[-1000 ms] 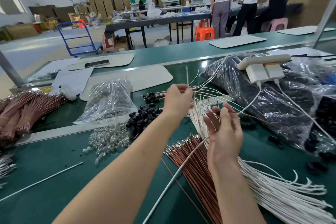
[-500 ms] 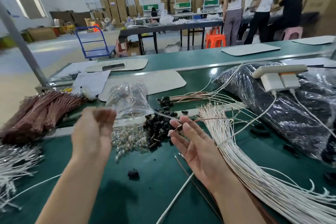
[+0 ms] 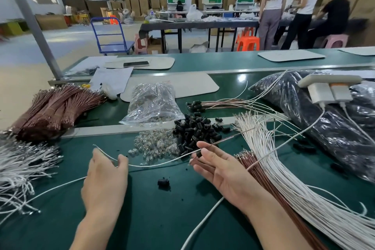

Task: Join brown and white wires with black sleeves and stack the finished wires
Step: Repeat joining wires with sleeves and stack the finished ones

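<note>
The white wire (image 3: 154, 165) sags across mid-frame between the two grips, probably so its end seats in the black sleeve (image 3: 199, 154). The left grip (image 3: 105, 176) curls round the wire near its free end. The right grip (image 3: 223, 172), palm up with fingers nearly straight, pinches the sleeve, and the brown wire (image 3: 231, 137) runs toward upper right.

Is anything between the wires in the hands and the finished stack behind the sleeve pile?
Yes. The pile of loose black sleeves lies between the finished stack and the right hand, which pinches the brown wire; the left hand grips the white wire. Above the pile nothing visible blocks.
</note>
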{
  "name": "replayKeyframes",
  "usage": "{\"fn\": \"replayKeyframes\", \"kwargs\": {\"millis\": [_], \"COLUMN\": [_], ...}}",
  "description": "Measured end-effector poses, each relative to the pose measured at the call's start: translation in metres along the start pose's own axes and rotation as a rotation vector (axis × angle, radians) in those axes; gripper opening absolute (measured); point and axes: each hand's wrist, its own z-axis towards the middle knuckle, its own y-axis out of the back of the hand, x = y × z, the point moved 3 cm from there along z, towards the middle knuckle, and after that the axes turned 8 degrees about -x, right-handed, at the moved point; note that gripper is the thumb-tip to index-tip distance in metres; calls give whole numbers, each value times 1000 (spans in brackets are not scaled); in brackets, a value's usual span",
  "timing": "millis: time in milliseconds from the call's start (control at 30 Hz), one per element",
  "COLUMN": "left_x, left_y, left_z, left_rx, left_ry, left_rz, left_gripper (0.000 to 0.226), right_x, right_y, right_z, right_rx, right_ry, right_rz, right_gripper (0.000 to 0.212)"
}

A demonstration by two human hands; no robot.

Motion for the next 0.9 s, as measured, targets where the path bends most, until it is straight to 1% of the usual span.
{"fn": "replayKeyframes", "kwargs": {"millis": [100, 167, 233, 300, 400, 467, 533, 600, 633, 667, 733, 800, 900], "left_x": [-6, -14, -21, -30, -43, -51, -57, -58, -57, -56, -52, -48, -43], "left_y": [0, 2, 1, -4, -14, -20, -24, -26, -26, -25, -27, -29, -29], "left_z": [-7, -13, -19, -29, -50, -61, -67, -70, -70, -70, -69, -66, -56], "left_rx": [-75, -140, -165, -96, 14, 51, 64, 73, 83, 104, 173, 212, 190], "left_ry": [-102, -216, -331, -499, -776, -887, -945, -954, -930, -883, -761, -685, -618], "left_rz": [116, 159, 142, 47, -58, -107, -157, -209, -231, -246, -282, -355, -438], "left_gripper": [71, 75, 68, 59, 50, 46, 39, 32, 28, 25, 26, 25, 15], "right_x": [-1, -1, -2, -2, -2, -4, -5, -5, -5, -4, -3, 0, 10], "right_y": [1, 1, 2, 3, 3, 1, 0, -1, -1, -1, -2, 0, 7], "right_z": [2, 3, 5, 6, 7, 8, 8, 8, 8, 8, 7, 7, 8], "right_rx": [0, -2, -2, 1, 21, 44, 73, 91, 100, 112, 128, 112, 44], "right_ry": [-5, -2, 7, 12, 33, 40, 43, 46, 52, 59, 76, 109, 176], "right_rz": [-15, -8, 1, 14, -5, -30, -36, -40, -44, -51, -57, -34, 76], "right_gripper": [19, 21, 23, 24, 24, 25, 25, 26, 25, 24, 24, 26, 28]}}
